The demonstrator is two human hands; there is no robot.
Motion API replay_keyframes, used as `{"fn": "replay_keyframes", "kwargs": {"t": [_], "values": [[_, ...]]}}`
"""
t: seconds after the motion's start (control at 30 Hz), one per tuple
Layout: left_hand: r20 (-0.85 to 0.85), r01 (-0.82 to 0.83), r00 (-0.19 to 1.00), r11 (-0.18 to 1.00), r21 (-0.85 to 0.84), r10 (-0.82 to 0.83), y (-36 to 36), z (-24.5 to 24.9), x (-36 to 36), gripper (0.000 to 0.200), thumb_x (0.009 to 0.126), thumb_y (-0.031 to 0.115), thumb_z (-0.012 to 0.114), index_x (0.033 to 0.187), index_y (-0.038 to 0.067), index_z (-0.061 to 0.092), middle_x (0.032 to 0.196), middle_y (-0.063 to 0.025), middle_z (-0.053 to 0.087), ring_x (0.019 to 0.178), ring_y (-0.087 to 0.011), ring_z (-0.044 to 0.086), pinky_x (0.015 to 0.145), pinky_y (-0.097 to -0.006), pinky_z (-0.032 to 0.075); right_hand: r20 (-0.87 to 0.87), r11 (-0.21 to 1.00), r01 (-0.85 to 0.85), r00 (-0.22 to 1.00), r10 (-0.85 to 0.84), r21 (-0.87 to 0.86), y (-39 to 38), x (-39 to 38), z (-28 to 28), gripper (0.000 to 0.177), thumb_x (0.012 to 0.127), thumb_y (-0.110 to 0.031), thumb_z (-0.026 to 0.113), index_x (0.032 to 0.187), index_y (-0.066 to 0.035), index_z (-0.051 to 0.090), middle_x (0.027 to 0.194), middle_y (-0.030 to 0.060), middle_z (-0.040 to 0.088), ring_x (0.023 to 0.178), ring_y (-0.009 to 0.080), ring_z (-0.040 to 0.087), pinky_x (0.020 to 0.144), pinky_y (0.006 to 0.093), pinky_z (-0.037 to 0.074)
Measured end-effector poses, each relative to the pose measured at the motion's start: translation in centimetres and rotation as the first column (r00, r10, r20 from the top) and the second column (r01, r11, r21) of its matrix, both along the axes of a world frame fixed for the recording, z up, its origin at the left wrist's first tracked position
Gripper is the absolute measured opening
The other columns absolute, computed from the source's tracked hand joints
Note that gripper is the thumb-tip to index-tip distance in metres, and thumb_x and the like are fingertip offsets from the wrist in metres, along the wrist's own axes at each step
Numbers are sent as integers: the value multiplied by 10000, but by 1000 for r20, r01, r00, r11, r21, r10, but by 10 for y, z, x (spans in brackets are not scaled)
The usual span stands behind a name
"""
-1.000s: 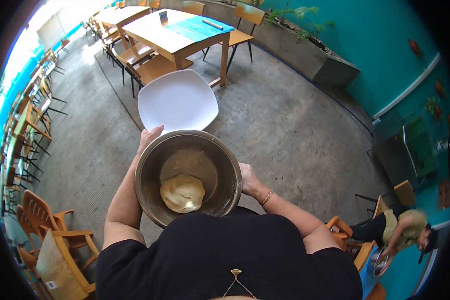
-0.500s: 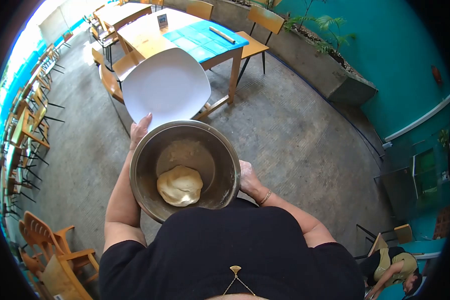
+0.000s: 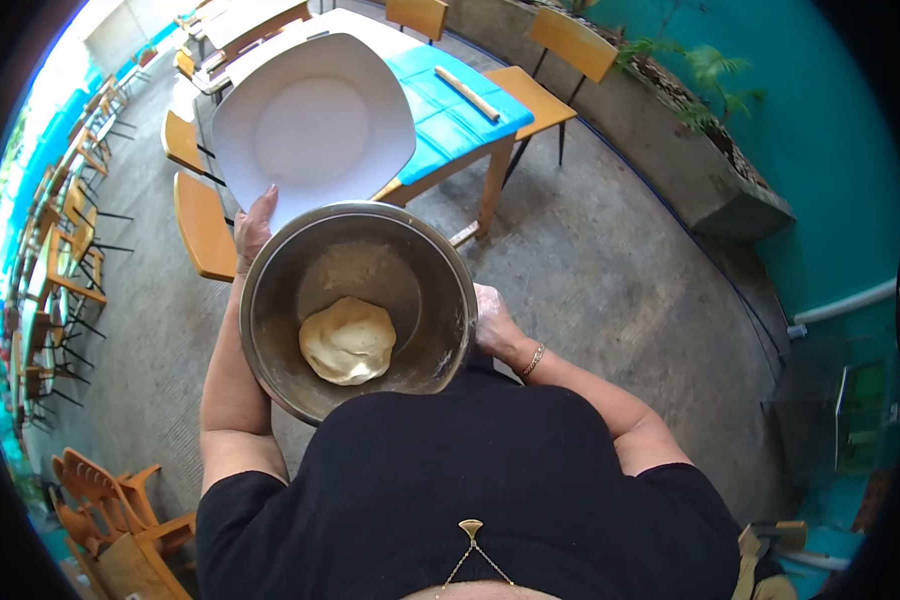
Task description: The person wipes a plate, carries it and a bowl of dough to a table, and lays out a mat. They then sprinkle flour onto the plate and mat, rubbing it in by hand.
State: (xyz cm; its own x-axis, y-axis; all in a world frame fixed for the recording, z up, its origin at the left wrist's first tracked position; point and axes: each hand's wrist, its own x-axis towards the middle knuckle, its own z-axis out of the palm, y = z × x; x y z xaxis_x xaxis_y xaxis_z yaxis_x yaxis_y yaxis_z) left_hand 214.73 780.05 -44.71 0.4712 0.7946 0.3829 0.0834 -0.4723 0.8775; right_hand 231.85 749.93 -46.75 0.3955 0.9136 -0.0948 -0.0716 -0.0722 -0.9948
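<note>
My left hand grips the near edge of a large white square plate, its thumb on top and its other fingers hidden. The plate is held out in front of a deep steel bowl. In the bowl lies a smooth lump of pale dough, with a floury patch beside it. At the bowl's right side, my right hand is closed against the wall, whitish on the fingers; its fingertips are hidden behind the bowl. The bowl sits close against my front.
Ahead stands a wooden table with a blue cover and a rolling pin on it. Wooden chairs flank it on the left, another chair on the right. A concrete planter runs along the teal wall.
The table appears nearer and larger as I move forward. The plate and bowl have shifted slightly up and left in view, still held. The person at lower right is mostly out of view.
</note>
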Motion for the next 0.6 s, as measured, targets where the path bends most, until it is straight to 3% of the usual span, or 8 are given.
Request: {"fn": "replay_keyframes", "kwargs": {"t": [0.03, 0.13, 0.17, 0.27, 0.33, 0.4, 0.53, 0.6], "values": [[373, 146, 917, 746, -649, 145, -33, 56, 27, 330, 818, 236, 590, 942, -68, 560, 890, -127, 572, 872, -187, 517, 759, -329, 454, 31, 998, -4, 1000, 2, 64, 15, 18, -3, 136, 858, -47, 489, 873, 16, 609, 813, 22, 614, 735, 61, 533, 634, 227, 477], [244, -38, 955, 889, -457, 166, 5, 42, 54, 332, 809, 246, 605, 887, -73, 564, 858, -117, 554, 846, -172, 503, 763, -311, 437, 237, 984, -173, 955, 180, -49, 54, 73, 11, 142, 864, -49, 484, 894, 18, 605, 836, 28, 615, 741, 63, 539, 634, 223, 479], [292, -125, 877, 767, -630, 382, 15, 39, 68, 288, 811, 215, 604, 853, -67, 564, 858, -105, 552, 794, -166, 509, 774, -302, 424, 68, 983, -183, 980, 184, -30, 66, 88, 6, 149, 867, -43, 476, 923, 23, 597, 872, 45, 613, 759, 64, 543, 645, 220, 480], [315, -185, 857, 814, -551, 408, 29, 38, 92, 256, 819, 171, 586, 882, -75, 557, 881, -93, 555, 783, -162, 510, 780, -301, 421, 155, 972, -235, 959, 237, -32, 89, 122, -3, 166, 873, -39, 457, 948, 36, 585, 902, 65, 607, 768, 83, 557, 655, 226, 486], [369, -121, 844, 808, -576, 390, 49, 26, 103, 241, 823, 148, 573, 912, -76, 557, 899, -90, 560, 804, -162, 513, 785, -299, 417, 112, 972, -236, 966, 234, 1, 101, 140, -10, 174, 875, -40, 448, 949, 42, 582, 909, 77, 608, 769, 104, 570, 655, 232, 491], [418, -53, 833, 804, -592, 362, 72, 13, 117, 232, 827, 125, 560, 942, -77, 556, 917, -86, 565, 825, -162, 516, 790, -297, 414, 336, 953, -299, 903, 268, 44, 116, 160, -21, 199, 887, -49, 420, 959, 56, 573, 925, 96, 605, 780, 128, 582, 666, 245, 497], [469, -174, 800, 893, -415, 374, 110, 4, 156, 246, 836, 104, 535, 1011, -68, 554, 966, -94, 579, 869, -171, 528, 800, -300, 408, 112, 971, -215, 968, 226, -104, 146, 179, -5, 220, 897, -56, 398, 963, 66, 568, 934, 113, 606, 805, 136, 584, 692, 259, 495], [464, -213, 793, 893, -395, 395, 133, -2, 175, 249, 840, 101, 528, 1024, -65, 553, 975, -99, 582, 876, -173, 532, 804, -301, 407, 57, 985, -168, 984, 170, -33, 160, 194, -18, 183, 881, -40, 440, 950, 50, 583, 922, 92, 614, 807, 115, 575, 695, 247, 490]]}}
